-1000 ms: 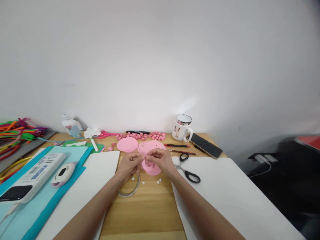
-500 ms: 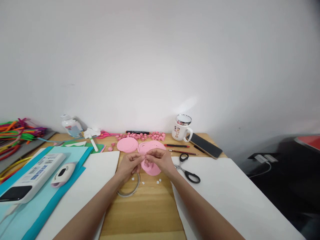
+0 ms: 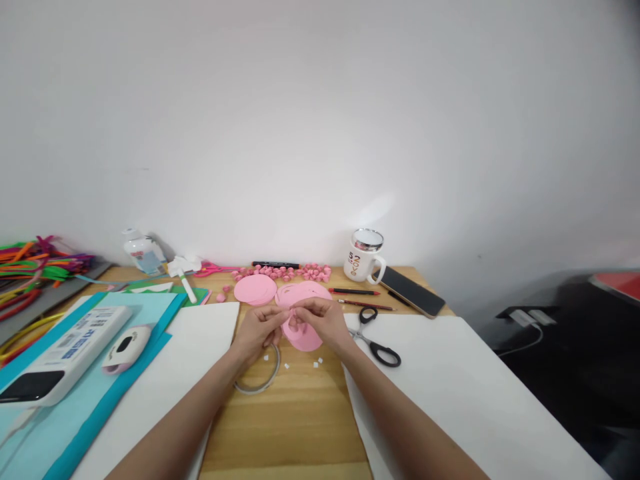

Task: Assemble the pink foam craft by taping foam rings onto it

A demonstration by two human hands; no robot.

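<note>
My left hand (image 3: 260, 329) and my right hand (image 3: 320, 320) meet in front of me, thumbs and fingers pinched together. Between the fingertips is a small pink paper strip (image 3: 294, 321), partly covered by the fingers. Just beneath, a curved pink paper piece (image 3: 306, 340) shows; whether it joins the strip I cannot tell. A roll of tape (image 3: 276, 373) lies flat under my left wrist. Several tiny white squares (image 3: 287, 365) are scattered on the wooden table (image 3: 285, 427). Black-handled scissors (image 3: 384, 355) rest right of my right hand.
Pink paper circles (image 3: 255, 290) and many small rolled pink paper pieces (image 3: 315, 272) lie behind my hands. A white mug (image 3: 356, 263), a phone (image 3: 413, 293) and pencils (image 3: 355, 291) sit at the back right. White sheets (image 3: 450, 380) flank me; a white device (image 3: 75, 353) rests left.
My fingertips have shifted slightly around the pink paper strip, and the right fingers are straighter. Everything else stays in place.
</note>
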